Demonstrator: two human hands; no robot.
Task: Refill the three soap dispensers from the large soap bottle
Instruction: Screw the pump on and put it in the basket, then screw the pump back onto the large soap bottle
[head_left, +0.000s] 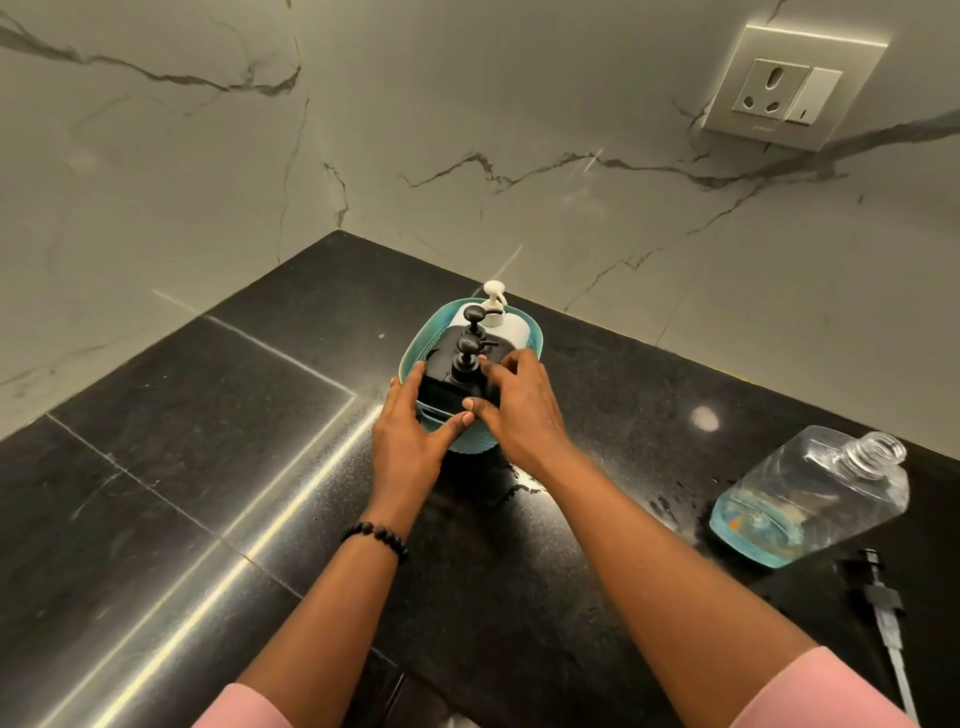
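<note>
A teal basket (535, 332) on the black counter holds three dispensers in a row: a white one (511, 325) at the back, a black one (474, 318) in the middle and a black one (457, 382) nearest me. My left hand (410, 431) grips the left side of the near black dispenser, with its thumb on the basket front. My right hand (519, 405) holds the same dispenser's right side, fingertips by its pump. The large clear soap bottle (810, 493) stands uncapped at the right with a little blue liquid at its bottom. Its black pump (883, 608) lies beside it.
Marble walls meet in a corner behind the basket. A wall socket (789, 88) sits at the upper right. Wet patches (514, 483) lie on the counter (208, 467) just in front of the basket.
</note>
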